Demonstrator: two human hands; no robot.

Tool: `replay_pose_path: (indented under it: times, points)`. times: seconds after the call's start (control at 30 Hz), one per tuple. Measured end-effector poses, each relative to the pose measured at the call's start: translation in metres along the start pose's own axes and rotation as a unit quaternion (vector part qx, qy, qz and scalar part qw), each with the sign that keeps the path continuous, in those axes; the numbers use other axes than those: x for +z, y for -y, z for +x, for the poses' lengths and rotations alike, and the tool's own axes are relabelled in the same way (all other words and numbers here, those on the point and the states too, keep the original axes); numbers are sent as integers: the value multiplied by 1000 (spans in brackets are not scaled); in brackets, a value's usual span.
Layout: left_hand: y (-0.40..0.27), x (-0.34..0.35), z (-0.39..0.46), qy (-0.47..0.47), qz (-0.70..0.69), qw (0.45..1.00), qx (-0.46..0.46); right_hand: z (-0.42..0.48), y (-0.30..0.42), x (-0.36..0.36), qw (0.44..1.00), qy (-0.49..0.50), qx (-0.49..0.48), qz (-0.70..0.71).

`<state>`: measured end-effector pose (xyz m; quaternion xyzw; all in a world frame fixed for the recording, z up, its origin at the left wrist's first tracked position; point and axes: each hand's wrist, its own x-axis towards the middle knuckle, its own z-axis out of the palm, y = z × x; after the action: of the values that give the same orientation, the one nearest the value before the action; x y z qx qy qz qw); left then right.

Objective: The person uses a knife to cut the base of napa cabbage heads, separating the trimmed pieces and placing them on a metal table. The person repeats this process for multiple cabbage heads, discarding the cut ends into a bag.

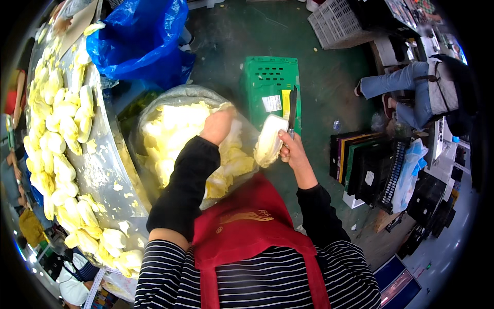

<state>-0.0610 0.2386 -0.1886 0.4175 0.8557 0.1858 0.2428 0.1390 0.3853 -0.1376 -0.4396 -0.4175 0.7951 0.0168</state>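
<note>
My right hand (292, 150) grips a knife (293, 110) by its handle, with the dark blade pointing away from me. Against the same hand is a pale Chinese cabbage (268, 141), apparently held together with the knife. My left hand (220, 124) is curled at the far right side of a large clear plastic bag (185, 92). Pale yellow cabbage pieces (175, 127) fill that bag. Whether the left fingers hold a leaf, the bag's rim or nothing is hidden. In front of the right hand stands a green plastic crate (272, 65) with labels.
Many trimmed cabbages (61, 166) lie along a metal table (110, 170) on my left. A blue plastic bag (135, 50) hangs open at its far end. Stacked crates (362, 166) and a seated person (417, 89) are to the right. A white crate (334, 23) stands farther off.
</note>
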Motion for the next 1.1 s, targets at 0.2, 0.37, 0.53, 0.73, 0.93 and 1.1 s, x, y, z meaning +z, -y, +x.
replay_pose_path:
  times: [0.2, 0.37, 0.53, 0.73, 0.93, 1.1]
  points:
    - [-6, -25, 13, -21, 17, 999, 24, -9, -27, -7, 999, 2, 39, 33]
    - [33, -23, 51, 11, 282, 954, 97, -15, -30, -1, 996, 4, 44, 82]
    - [38, -53, 54, -41, 173, 968, 179, -13, -20, -7, 997, -6, 24, 68]
    - [-34, -153, 27, -159, -7, 961, 226, -20, 1, -1, 1000, 14, -9, 25]
    - [-8, -171, 25, 61, 16, 960, 272, -29, 2, 19, 998, 51, 8, 38]
    - [-13, -186, 28, -123, -50, 963, 233, -35, 6, 41, 995, 98, 7, 14]
